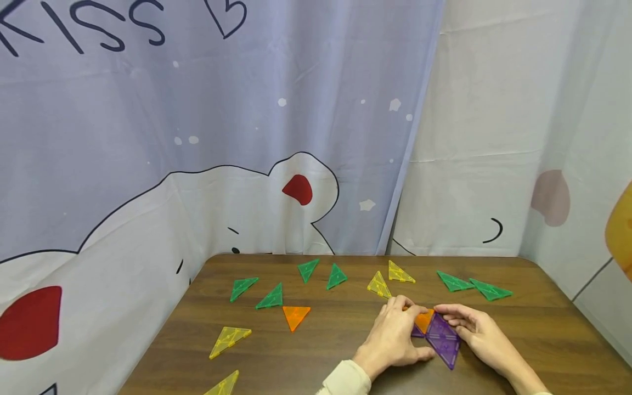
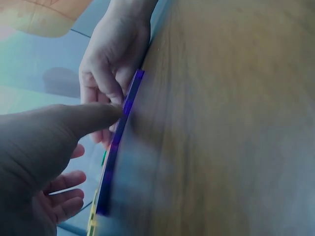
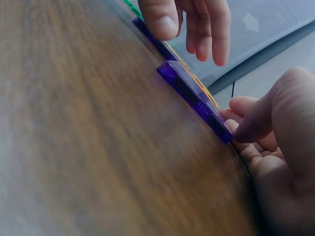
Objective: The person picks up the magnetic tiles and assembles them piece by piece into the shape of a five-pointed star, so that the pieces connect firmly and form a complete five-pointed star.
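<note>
Purple translucent magnetic tiles (image 1: 444, 341) lie at the right front of the table, forming a pointed shape beside an orange triangle tile (image 1: 424, 321). Another bit of purple tile (image 1: 417, 332) shows by the left hand, mostly covered. My left hand (image 1: 394, 336) reaches over the left side, index finger at the orange tile and thumb extended along the front. In the left wrist view its thumb (image 2: 101, 117) touches a purple edge (image 2: 118, 132). On the other side my right hand (image 1: 479, 331) pinches the purple tile's outer edge (image 3: 224, 132) between thumb and fingers.
Behind the hands lie two yellow triangles (image 1: 379, 285) and two green ones (image 1: 489, 289). Several green triangles (image 1: 271, 297), a loose orange triangle (image 1: 296, 317) and yellow triangles (image 1: 229, 340) are spread over the left. Curtains (image 1: 296, 109) hang behind the wooden table (image 1: 276, 367).
</note>
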`<act>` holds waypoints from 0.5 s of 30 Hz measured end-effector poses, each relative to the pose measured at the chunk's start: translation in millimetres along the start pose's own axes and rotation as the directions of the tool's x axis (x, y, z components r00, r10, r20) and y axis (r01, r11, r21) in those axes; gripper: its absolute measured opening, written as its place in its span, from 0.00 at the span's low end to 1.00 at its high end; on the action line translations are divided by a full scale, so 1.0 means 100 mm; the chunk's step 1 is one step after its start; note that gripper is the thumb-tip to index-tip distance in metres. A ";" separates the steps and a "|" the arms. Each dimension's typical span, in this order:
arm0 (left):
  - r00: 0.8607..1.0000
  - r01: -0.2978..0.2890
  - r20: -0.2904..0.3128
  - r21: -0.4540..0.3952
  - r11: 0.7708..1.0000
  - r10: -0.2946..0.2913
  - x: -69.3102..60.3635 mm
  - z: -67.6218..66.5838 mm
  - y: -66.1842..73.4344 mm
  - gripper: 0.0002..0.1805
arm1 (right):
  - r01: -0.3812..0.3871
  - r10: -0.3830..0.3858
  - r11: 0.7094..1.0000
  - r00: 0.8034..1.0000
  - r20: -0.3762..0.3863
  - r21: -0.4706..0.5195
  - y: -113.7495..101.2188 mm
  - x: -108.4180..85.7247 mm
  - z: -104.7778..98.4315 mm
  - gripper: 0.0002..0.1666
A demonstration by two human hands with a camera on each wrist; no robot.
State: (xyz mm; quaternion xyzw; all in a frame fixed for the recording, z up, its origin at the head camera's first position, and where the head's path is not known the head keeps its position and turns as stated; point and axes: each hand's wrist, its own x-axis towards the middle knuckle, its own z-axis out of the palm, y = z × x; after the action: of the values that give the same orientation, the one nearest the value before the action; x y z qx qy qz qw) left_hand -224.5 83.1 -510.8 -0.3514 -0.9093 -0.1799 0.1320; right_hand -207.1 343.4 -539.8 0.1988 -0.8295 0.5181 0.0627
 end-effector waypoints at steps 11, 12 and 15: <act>0.993 0.114 -0.023 -0.034 0.993 -0.115 -0.18 -0.26 -0.34 0.41 | -0.023 0.023 1.000 1.000 -0.010 -0.020 0.00 -0.01 0.01 0.27; 0.991 0.129 -0.031 -0.049 0.990 -0.131 -0.21 -0.31 -0.42 0.41 | -0.017 0.017 1.000 1.000 -0.008 -0.021 -0.01 0.00 0.01 0.27; 0.981 0.181 -0.054 -0.083 0.980 -0.186 -0.34 -0.45 -0.67 0.40 | -0.018 0.018 0.999 1.000 -0.006 -0.033 -0.03 0.01 0.00 0.28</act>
State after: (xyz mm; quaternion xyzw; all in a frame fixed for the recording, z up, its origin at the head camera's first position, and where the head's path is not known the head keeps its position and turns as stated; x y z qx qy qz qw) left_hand -240.5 -2.2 -498.3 -0.2653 -0.9256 -0.2371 0.1291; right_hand -207.0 342.1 -536.6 0.1889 -0.8394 0.5056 0.0636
